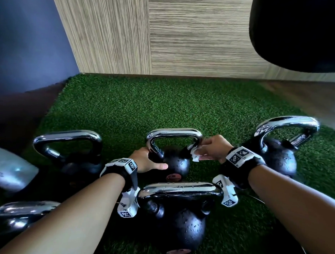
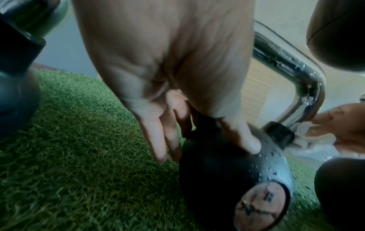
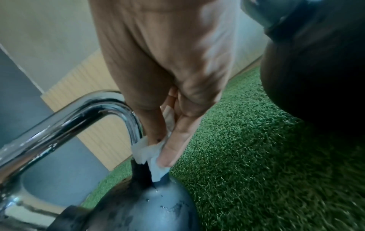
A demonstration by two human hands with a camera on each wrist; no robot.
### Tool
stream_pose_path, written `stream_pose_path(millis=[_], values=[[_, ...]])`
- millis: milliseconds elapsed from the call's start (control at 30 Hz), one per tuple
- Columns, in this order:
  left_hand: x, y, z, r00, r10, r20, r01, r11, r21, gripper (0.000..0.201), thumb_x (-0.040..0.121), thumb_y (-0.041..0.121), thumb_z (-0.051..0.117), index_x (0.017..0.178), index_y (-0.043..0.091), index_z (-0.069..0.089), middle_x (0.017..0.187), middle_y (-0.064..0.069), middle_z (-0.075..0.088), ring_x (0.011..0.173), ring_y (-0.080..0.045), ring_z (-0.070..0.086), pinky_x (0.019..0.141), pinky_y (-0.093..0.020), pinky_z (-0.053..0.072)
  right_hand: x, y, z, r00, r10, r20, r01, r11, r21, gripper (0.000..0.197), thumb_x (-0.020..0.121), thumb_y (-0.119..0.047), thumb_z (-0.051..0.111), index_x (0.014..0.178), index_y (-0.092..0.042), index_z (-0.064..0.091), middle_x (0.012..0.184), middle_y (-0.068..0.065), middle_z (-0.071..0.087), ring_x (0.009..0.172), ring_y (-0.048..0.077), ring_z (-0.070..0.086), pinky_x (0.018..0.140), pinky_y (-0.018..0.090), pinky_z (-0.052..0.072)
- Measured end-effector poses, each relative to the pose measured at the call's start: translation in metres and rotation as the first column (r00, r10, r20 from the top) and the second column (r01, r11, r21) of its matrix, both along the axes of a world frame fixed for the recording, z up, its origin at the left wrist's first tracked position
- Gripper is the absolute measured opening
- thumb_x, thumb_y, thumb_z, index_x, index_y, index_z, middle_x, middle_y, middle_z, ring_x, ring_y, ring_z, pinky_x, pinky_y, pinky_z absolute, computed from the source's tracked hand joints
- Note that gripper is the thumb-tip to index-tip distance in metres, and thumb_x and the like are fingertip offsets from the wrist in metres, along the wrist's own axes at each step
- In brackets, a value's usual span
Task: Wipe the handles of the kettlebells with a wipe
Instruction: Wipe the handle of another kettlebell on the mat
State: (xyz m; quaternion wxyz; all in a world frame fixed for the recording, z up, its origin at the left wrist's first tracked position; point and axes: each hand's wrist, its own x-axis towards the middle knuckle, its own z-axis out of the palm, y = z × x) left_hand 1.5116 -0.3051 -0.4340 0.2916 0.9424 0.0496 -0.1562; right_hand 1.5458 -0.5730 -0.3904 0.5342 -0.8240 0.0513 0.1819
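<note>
The middle black cast-iron kettlebell with a chrome loop handle (image 1: 173, 146) stands upright on the green artificial turf mat (image 1: 144, 106). Its handle loop rises vertically; the top bar of the loop runs left to right across the head view.

Right hand (image 1: 212, 148): the grip grasps a crumpled white wipe (image 1: 195, 155), pinched between thumb and fingers. The wipe is pressed against the lower right leg of the chrome handle, where the chrome meets the black body. In the right wrist view the wipe (image 3: 152, 154) lies under the fingertips (image 3: 169, 154), touching both the handle leg (image 3: 136, 129) and the collar just below it.

Left hand (image 1: 145, 161): the grip is released, with fingers straight. The hand rests on the left shoulder of the kettlebell body, at the foot of the left handle leg. In the left wrist view the thumb (image 2: 245, 140) lies on the wet black body (image 2: 227, 179) and the fingers (image 2: 158, 140) extend down its far side.

Water droplets show on the body and on the chrome.

Other black kettlebells with chrome handles stand on the same mat: one just to the left (image 1: 69, 151), one to the right (image 1: 283, 147), one nearest the camera between the forearms (image 1: 178, 213), and one at the lower left (image 1: 22, 214). A striped wood-grain wall panel (image 1: 147, 33) stands behind the mat.
</note>
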Motion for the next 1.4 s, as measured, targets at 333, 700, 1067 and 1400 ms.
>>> stream_pose_path(millis=[333,700,1067,1400], values=[[0.005,0.035,0.082,0.913,0.121,0.388,-0.084,0.990,-0.111,0.021,0.093,0.019,0.071,0.110,0.029,0.077,0.104,0.011,0.077,0.096,-0.010,0.071,0.093,-0.029,0.057,-0.012,-0.024,0.085,0.947,0.303,0.104,-0.284,0.945,-0.162,0.022,0.079,-0.006,0.081,0.098,-0.016,0.077,0.102,0.007,0.074,0.090,0.024,0.074,0.081,0.034,0.063],[-0.026,-0.017,0.158,0.997,0.027,0.070,0.041,0.592,-0.805,0.046,0.103,0.037,0.053,0.126,-0.002,0.063,0.124,-0.020,0.071,0.106,-0.028,0.075,0.087,-0.034,0.063,-0.038,0.048,0.138,0.746,0.234,0.623,-0.214,0.971,-0.109,0.045,0.062,-0.006,0.095,0.094,-0.016,0.065,0.092,0.002,0.074,0.073,0.012,0.070,0.068,0.031,0.062],[-0.011,-0.016,0.145,0.781,-0.115,0.614,0.183,0.982,-0.048,0.025,0.088,0.038,0.079,0.108,0.024,0.080,0.100,0.006,0.080,0.072,-0.004,0.067,0.059,-0.004,0.045,-0.013,0.017,0.102,0.799,0.242,0.550,-0.147,0.966,-0.212,0.051,0.076,-0.007,0.081,0.116,-0.020,0.054,0.096,0.003,0.057,0.070,0.011,0.051,0.054,0.024,0.046],[-0.015,-0.052,0.105,0.645,-0.422,0.637,0.192,0.897,0.399,0.026,0.098,0.032,0.066,0.115,0.017,0.079,0.095,-0.014,0.079,0.075,-0.025,0.070,0.075,-0.036,0.059,0.022,-0.001,-0.041,0.948,0.287,0.134,-0.292,0.956,0.019,0.042,0.077,-0.004,0.086,0.112,-0.020,0.068,0.095,0.000,0.075,0.079,0.015,0.069,0.068,0.033,0.055]])
